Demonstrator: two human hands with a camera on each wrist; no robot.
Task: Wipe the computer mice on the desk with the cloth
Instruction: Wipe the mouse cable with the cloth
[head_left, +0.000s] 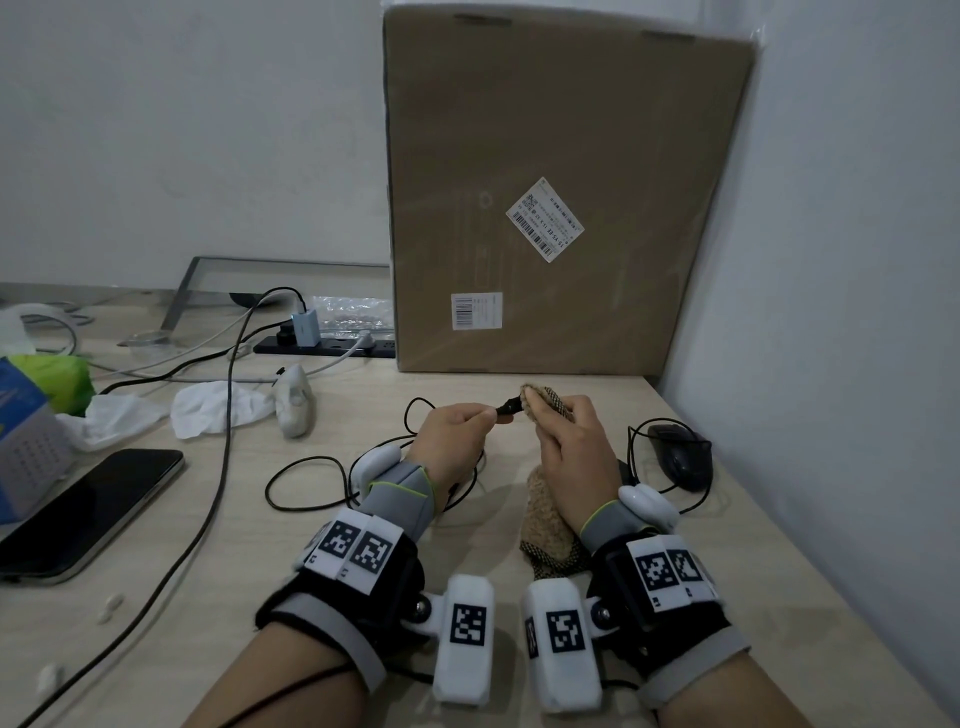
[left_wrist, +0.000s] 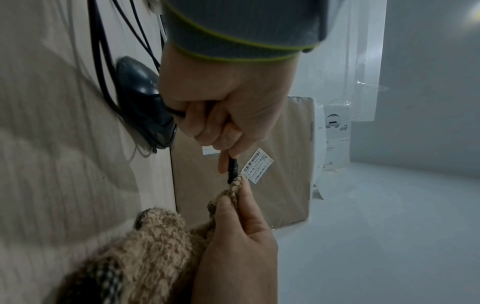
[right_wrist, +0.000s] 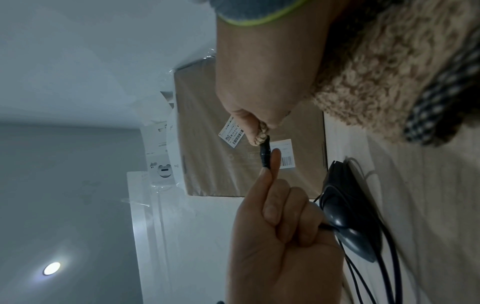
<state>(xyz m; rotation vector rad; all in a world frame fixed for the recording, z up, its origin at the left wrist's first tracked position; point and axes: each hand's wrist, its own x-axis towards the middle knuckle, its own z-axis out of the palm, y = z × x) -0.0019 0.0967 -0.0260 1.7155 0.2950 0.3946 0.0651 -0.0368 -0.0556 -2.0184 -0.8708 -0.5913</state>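
My left hand (head_left: 485, 414) pinches the black plug (head_left: 506, 407) at the end of a mouse cable, held above the desk. My right hand (head_left: 558, 410) grips a fuzzy tan cloth (head_left: 543, 397) and presses a fold of it around the plug's tip. The remainder of the cloth hangs below my right wrist. In the left wrist view the plug (left_wrist: 232, 168) meets the cloth (left_wrist: 155, 246). A black wired mouse (head_left: 680, 454) lies on the desk to the right of my hands, and it shows as the mouse (right_wrist: 348, 216) in the right wrist view. Its thin black cable (head_left: 311, 462) loops over the desk under my left wrist.
A tall cardboard box (head_left: 566, 197) stands against the wall behind my hands. To the left lie a phone (head_left: 88, 514), crumpled tissue (head_left: 218, 408), a white controller-like object (head_left: 296, 400), a power strip (head_left: 322, 345) and thick cables. The wall runs close along the desk's right edge.
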